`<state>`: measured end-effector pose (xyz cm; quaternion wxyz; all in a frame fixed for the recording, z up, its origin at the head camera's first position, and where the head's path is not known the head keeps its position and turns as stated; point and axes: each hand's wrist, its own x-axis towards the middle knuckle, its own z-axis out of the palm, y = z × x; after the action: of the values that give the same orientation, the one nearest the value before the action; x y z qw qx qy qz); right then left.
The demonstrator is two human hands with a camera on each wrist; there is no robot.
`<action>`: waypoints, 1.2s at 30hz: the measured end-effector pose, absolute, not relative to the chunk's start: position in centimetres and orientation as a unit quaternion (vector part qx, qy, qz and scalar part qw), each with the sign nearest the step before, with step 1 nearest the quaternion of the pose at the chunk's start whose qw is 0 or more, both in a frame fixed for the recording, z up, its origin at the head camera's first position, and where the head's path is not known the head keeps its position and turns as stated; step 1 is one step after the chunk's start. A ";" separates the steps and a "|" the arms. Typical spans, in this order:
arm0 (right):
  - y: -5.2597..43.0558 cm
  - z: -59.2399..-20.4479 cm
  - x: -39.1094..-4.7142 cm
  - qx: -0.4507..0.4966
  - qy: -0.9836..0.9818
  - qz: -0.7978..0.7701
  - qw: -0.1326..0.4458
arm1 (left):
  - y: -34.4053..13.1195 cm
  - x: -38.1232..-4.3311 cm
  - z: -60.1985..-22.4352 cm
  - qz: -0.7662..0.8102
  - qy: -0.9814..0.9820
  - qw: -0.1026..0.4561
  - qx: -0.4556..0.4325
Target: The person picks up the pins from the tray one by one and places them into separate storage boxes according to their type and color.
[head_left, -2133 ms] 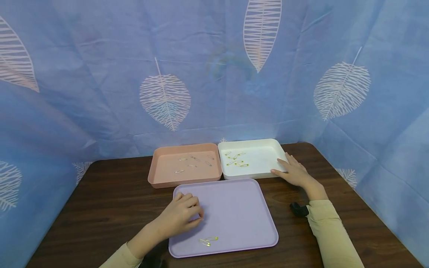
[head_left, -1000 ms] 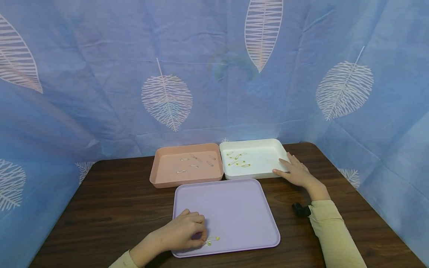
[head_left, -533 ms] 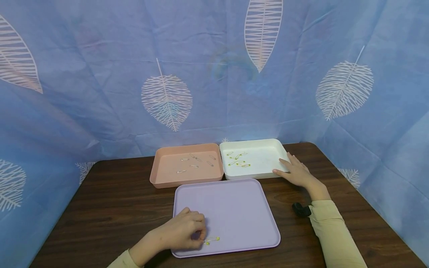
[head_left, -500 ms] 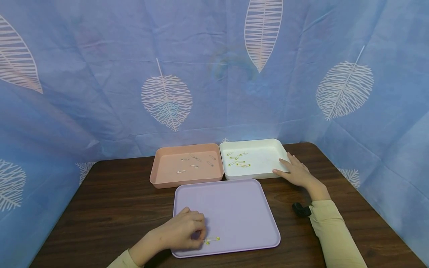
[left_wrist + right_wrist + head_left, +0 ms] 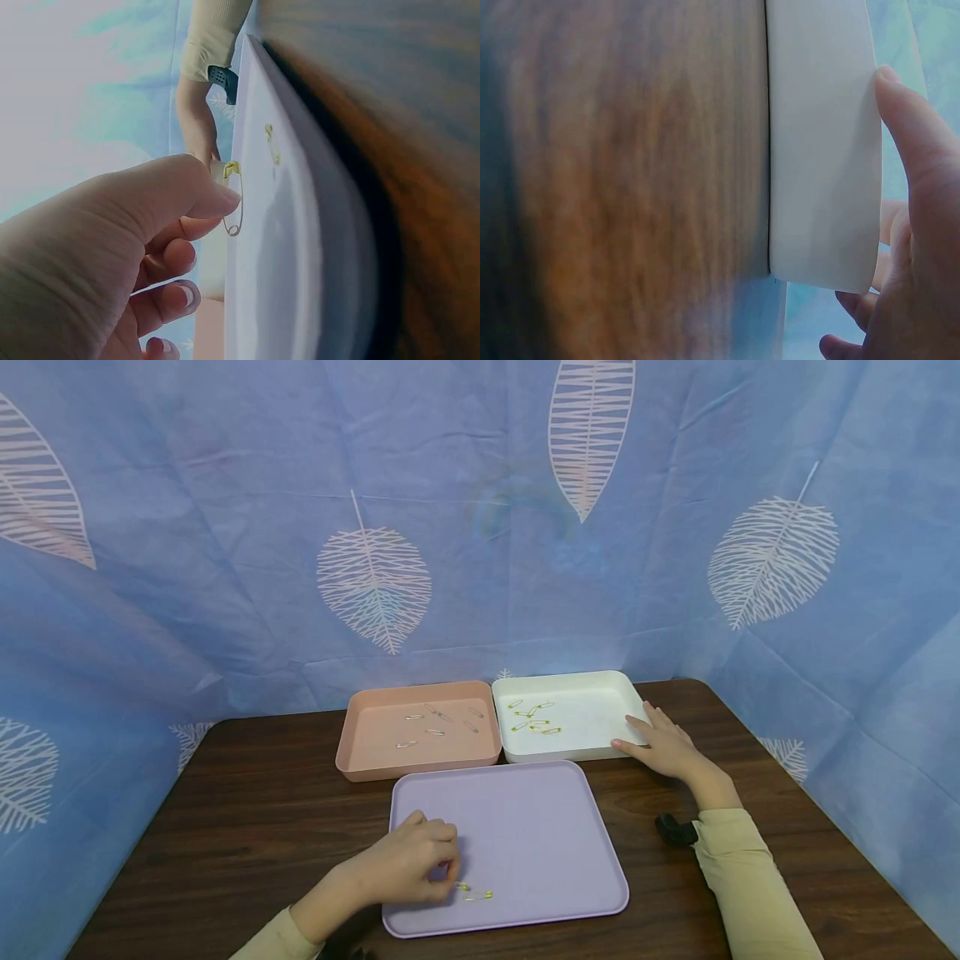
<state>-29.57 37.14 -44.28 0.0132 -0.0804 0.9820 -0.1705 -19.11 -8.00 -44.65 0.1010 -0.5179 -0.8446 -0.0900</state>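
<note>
My left hand (image 5: 416,862) is over the near left part of the lilac tray (image 5: 540,843). Between thumb and index finger it pinches a yellow-headed safety pin (image 5: 234,199), lifted off the tray in the left wrist view. Another safety pin (image 5: 477,896) lies on the tray just right of those fingers. My right hand (image 5: 663,745) rests on the near right corner of the white tray (image 5: 600,739), fingers spread. In the right wrist view its thumb (image 5: 900,105) touches the rim. Several yellow safety pins (image 5: 536,722) lie inside that white tray.
A pink tray (image 5: 367,760) with several silver safety pins (image 5: 435,732) stands left of the white one, the two side by side behind the lilac tray. All stand on a dark wooden table (image 5: 285,810). A blue leaf-patterned cloth (image 5: 480,568) hangs behind.
My left hand came down to the pins at the near edge of the lilac tray, pinched one, and now raises it slightly. The right hand stays on the white tray.
</note>
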 end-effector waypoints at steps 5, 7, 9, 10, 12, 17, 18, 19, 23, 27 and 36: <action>37.1 -44.2 -29.4 -0.078 0.982 -0.171 0.014 | -7.6 -19.7 -44.5 -0.073 -0.843 0.120 -0.520; 37.1 -44.2 -29.4 -0.078 0.982 -0.170 0.013 | -7.4 -19.9 -44.3 -0.068 -0.842 0.123 -0.520; 37.1 -44.2 -29.4 -0.078 0.982 -0.170 0.012 | -7.1 -20.1 -44.1 -0.065 -0.842 0.126 -0.521; 37.1 -44.1 -29.4 -0.078 0.982 -0.171 0.012 | -7.0 -20.2 -44.0 -0.065 -0.841 0.128 -0.522; 37.1 -44.1 -29.4 -0.079 0.982 -0.172 0.010 | -6.7 -20.4 -43.7 -0.065 -0.839 0.133 -0.524; 37.1 -44.0 -29.3 -0.078 0.981 -0.179 0.014 | -6.0 -21.0 -43.1 -0.059 -0.840 0.129 -0.524; 37.1 -44.1 -29.3 -0.077 0.981 -0.178 0.015 | -5.9 -21.1 -43.0 -0.057 -0.840 0.130 -0.524; 37.1 -44.1 -29.3 -0.078 0.981 -0.178 0.014 | -5.7 -21.2 -42.9 -0.054 -0.840 0.131 -0.524; 37.0 -44.1 -29.5 -0.077 0.982 -0.173 0.010 | -5.2 -21.8 -42.5 -0.049 -0.838 0.145 -0.523; 37.0 -44.2 -29.6 -0.076 0.983 -0.170 0.011 | -4.8 -22.3 -42.4 -0.054 -0.835 0.159 -0.524; 37.0 -44.2 -29.4 -0.077 0.982 -0.172 0.011 | -3.8 -23.5 -41.9 -0.063 -0.841 0.153 -0.515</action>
<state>-29.38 36.96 -44.21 0.0112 -0.0769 0.9821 -0.1718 -23.51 -3.77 -41.94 0.1534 -0.5154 -0.8407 -0.0631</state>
